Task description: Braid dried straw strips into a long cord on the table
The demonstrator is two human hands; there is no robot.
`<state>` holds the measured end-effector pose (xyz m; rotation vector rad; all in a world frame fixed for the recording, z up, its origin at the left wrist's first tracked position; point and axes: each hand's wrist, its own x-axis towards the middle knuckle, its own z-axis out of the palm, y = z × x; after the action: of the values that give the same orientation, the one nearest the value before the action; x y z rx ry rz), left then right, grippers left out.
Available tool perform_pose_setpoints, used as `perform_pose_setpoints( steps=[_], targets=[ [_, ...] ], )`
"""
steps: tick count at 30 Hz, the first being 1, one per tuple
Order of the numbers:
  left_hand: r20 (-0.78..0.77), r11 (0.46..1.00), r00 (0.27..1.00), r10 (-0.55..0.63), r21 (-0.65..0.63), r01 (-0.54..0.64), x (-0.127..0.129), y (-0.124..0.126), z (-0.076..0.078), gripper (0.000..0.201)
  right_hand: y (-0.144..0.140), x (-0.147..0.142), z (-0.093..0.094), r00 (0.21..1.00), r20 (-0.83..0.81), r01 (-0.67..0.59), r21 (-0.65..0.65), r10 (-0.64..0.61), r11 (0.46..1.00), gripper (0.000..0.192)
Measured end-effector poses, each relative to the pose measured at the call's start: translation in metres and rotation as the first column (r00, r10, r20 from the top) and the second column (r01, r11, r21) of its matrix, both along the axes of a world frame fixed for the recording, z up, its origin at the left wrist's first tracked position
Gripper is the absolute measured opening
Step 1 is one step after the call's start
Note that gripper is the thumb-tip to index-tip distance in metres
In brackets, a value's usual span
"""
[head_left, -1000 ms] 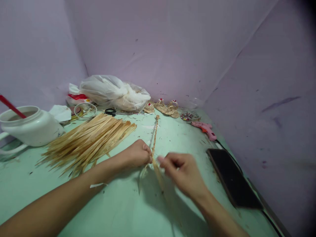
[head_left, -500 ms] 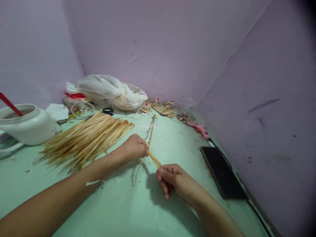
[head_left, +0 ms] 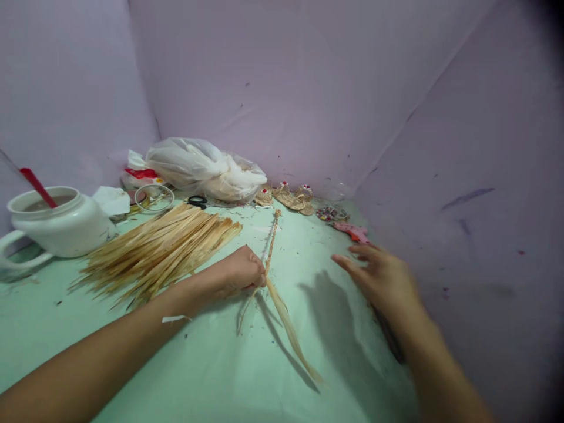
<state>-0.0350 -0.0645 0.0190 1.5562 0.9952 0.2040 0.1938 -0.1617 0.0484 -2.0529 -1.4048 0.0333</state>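
My left hand (head_left: 245, 271) pinches a thin braid (head_left: 273, 238) of dried fibre at its near end, above the green table. The braid runs away from me to a knotted tip. Out of the pinch hangs a loose pale strip (head_left: 288, 323), slanting down to the right, and a thinner strand drops on the left. My right hand (head_left: 383, 282) is raised on the right with fingers apart and holds nothing. It hovers over the phone, hiding most of it, with its fingertips near the pink glue gun (head_left: 352, 231).
A bundle of dried strips (head_left: 163, 252) lies to the left, beside a white mug (head_left: 79, 229) with a red stick. Scissors (head_left: 197, 201), a plastic bag (head_left: 202, 167), small woven pieces (head_left: 288, 197) and a beaded ring (head_left: 331, 212) line the back near the walls.
My right hand has let go of the pale strip and moved right and up, its fingers spreading. The strip now hangs free. My left hand keeps its pinch on the braid.
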Motion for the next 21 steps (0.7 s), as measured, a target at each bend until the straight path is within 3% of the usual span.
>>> perform_pose_setpoints(
  steps=[1, 3, 5, 6, 8, 9, 10, 11, 14, 16, 19, 21],
  targets=[
    [0.004, 1.0, 1.0, 0.001, -0.011, -0.001, 0.0, -0.001, 0.001, 0.007, 0.013, -0.013, -0.007, 1.0, -0.02, -0.004, 0.02, 0.005, 1.0, 0.035],
    [-0.003, 0.999, 1.0, 0.015, -0.045, -0.015, -0.001, -0.002, 0.005, 0.008, 0.032, -0.041, -0.022, 0.97, -0.235, -0.07, -0.008, 0.066, 0.998, 0.031],
    [-0.02, 0.996, 0.999, 0.038, -0.079, -0.039, 0.0, -0.003, 0.009, 0.008, 0.039, -0.067, -0.032, 0.824, -0.553, -0.184, -0.056, 0.123, 0.981, 0.022],
    [-0.021, 0.995, 0.999, 0.047, -0.086, -0.049, 0.0, -0.004, 0.01, 0.008, 0.039, -0.077, -0.036, 0.691, -0.714, -0.231, -0.071, 0.112, 0.97, 0.022],
    [-0.003, 0.996, 0.999, 0.047, -0.08, -0.047, 0.001, -0.005, 0.01, 0.009, 0.034, -0.093, -0.038, 0.346, -0.936, -0.359, -0.064, 0.069, 0.931, 0.023],
    [0.008, 0.997, 0.999, 0.036, -0.071, -0.036, 0.001, -0.005, 0.01, 0.009, 0.031, -0.098, -0.039, 0.222, -0.974, -0.41, -0.057, 0.039, 0.91, 0.02],
    [0.017, 0.998, 1.0, 0.02, -0.06, -0.019, 0.002, -0.005, 0.008, 0.008, 0.029, -0.102, -0.04, 0.163, -0.987, -0.446, -0.057, 0.018, 0.893, 0.016],
    [0.021, 0.999, 1.0, -0.001, -0.046, 0.002, 0.002, -0.005, 0.007, 0.007, 0.027, -0.104, -0.041, 0.172, -0.985, -0.465, -0.071, 0.011, 0.883, 0.012],
    [-0.022, 0.998, 0.998, -0.055, 0.011, 0.055, 0.003, -0.005, 0.0, 0.006, 0.028, -0.105, -0.049, 0.39, -0.919, -0.428, -0.129, 0.054, 0.894, 0.009],
    [-0.087, 0.993, 0.992, -0.094, 0.07, 0.1, 0.003, -0.004, -0.003, 0.005, 0.032, -0.104, -0.056, 0.49, -0.866, -0.397, -0.125, 0.095, 0.909, 0.011],
    [-0.256, 0.961, 0.958, -0.13, 0.206, 0.185, 0.002, -0.002, -0.003, 0.008, 0.036, -0.104, -0.064, 0.512, -0.85, -0.385, -0.096, 0.126, 0.918, 0.011],
    [-0.396, 0.921, 0.914, -0.084, 0.318, 0.223, 0.0, -0.003, 0.003, 0.011, 0.035, -0.105, -0.065, 0.496, -0.861, -0.369, -0.087, 0.117, 0.925, 0.01]
  ],
)
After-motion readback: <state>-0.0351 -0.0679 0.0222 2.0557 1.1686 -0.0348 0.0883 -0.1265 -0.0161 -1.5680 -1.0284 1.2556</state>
